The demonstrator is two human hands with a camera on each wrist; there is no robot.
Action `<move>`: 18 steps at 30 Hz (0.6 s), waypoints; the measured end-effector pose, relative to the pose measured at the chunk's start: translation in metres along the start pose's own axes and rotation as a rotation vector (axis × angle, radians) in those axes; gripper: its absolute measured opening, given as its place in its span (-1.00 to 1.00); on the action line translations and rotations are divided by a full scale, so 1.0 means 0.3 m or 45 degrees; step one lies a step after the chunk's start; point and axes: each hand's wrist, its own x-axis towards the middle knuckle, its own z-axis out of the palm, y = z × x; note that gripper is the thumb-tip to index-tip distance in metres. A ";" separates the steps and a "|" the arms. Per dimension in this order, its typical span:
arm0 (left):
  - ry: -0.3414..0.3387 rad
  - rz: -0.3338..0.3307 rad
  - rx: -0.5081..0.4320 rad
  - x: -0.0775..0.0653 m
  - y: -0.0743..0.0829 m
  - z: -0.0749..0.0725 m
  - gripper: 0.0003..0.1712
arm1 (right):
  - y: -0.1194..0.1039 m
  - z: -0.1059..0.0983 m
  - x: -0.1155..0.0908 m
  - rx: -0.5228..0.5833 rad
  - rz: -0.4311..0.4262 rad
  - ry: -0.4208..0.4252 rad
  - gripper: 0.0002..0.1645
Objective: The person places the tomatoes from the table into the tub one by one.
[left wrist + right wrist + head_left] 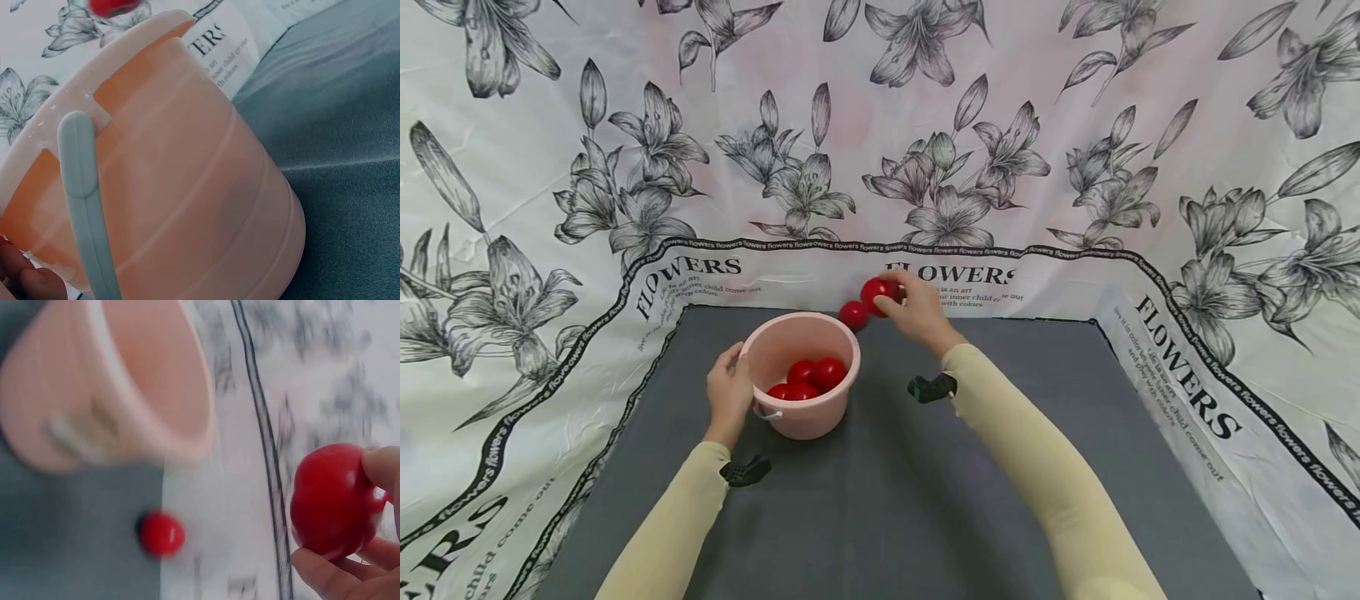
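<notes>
A pink bucket (805,423) with a pale grey handle (87,200) stands on the grey surface, tilted somewhat towards me. Several glossy red tomatoes (829,373) lie inside it. My left hand (730,392) grips the bucket's left side at the rim; only some fingertips (44,283) show in the left wrist view. Beyond the bucket, my right hand (921,312) holds a lobed red tomato (334,500) between thumb and fingers, raised above the surface. Another red tomato (853,315) sits just behind the bucket's far right rim, near the held one.
The dark grey table (970,483) ends at the back against a white cloth (805,275) printed with flowers and lettering. This cloth also rises along the left and right sides. Black bands (932,388) are strapped at both wrists.
</notes>
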 end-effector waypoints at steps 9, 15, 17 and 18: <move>0.015 -0.012 0.005 0.001 0.001 -0.008 -0.47 | -0.165 0.235 -0.029 -0.017 -0.182 -0.306 -0.46; 0.029 -0.023 0.007 0.000 0.003 -0.006 -0.48 | -0.181 0.349 -0.047 -0.115 -0.214 -0.408 -0.48; 0.027 -0.022 0.000 -0.001 0.005 -0.002 -0.48 | -0.168 0.378 -0.052 -0.156 -0.197 -0.444 -0.49; 0.027 -0.021 -0.002 -0.001 0.005 0.000 -0.48 | -0.159 0.389 -0.053 -0.165 -0.171 -0.458 -0.48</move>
